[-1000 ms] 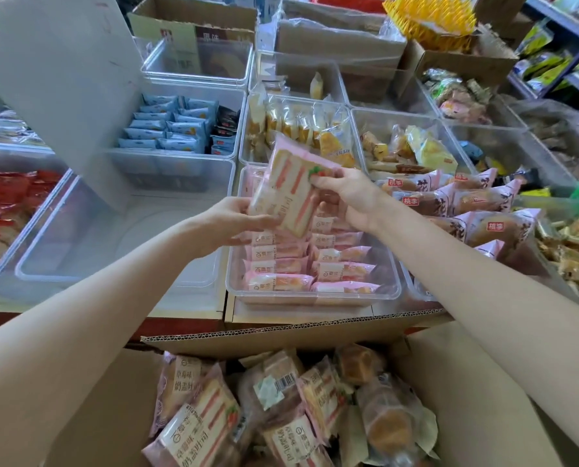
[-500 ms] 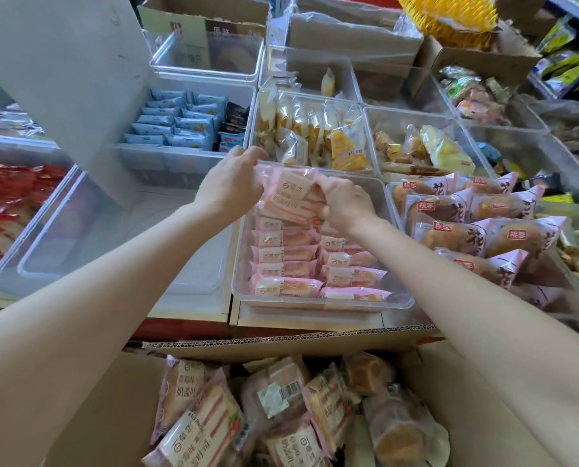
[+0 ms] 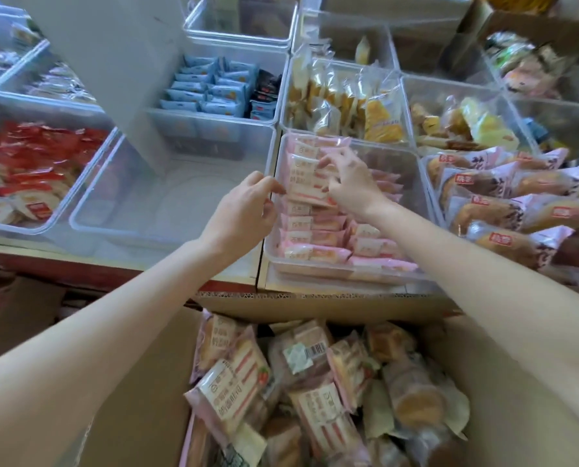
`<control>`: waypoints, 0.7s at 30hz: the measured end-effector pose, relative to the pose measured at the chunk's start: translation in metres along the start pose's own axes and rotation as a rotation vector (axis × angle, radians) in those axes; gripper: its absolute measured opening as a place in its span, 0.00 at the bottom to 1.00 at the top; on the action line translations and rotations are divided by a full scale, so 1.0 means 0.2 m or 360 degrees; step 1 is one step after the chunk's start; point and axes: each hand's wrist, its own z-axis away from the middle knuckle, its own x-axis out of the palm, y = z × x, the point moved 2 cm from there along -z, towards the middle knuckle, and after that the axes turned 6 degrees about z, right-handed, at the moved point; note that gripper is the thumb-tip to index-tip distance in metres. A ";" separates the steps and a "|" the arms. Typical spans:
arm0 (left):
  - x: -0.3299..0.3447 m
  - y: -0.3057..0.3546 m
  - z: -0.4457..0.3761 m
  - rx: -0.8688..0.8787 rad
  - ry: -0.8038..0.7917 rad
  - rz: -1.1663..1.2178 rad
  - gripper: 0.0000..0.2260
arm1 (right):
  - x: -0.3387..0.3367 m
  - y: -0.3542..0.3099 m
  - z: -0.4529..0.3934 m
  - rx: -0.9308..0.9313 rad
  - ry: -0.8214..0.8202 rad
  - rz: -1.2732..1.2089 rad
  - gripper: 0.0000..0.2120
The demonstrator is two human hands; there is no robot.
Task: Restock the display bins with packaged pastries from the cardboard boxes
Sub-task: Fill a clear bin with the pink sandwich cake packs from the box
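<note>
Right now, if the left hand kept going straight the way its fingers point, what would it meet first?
Probably the pink pastry packet in the clear bin; the left hand already looks to be touching its edge, though depth is unclear.
</note>
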 end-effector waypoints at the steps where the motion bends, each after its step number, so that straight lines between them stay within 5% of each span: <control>1: 0.00 0.06 0.02 0.0130 0.0033 -0.0005 0.11 | -0.06 -0.04 0.08 -0.0100 0.0033 -0.0064 0.14; 6: 0.08 0.33 0.24 0.1074 -0.0249 -0.0100 0.12 | -0.26 -0.19 0.55 -0.0512 0.0267 -0.0287 0.12; 11: 0.26 0.26 0.50 0.1206 -0.0639 -0.0132 0.06 | -0.13 -0.17 0.89 -0.0615 0.0112 -0.0108 0.11; 13: 0.31 0.19 0.59 0.1156 -0.0810 -0.0189 0.09 | 0.00 -0.12 0.99 -0.0619 -0.0194 0.0096 0.12; 17: 0.34 0.13 0.65 0.0979 -0.1054 -0.0386 0.08 | 0.32 0.04 1.15 -0.0630 -0.1361 0.0926 0.27; 21: 0.33 0.16 0.62 0.0825 -0.1080 -0.0560 0.11 | 0.37 0.02 1.14 -0.0778 -0.1371 0.1077 0.24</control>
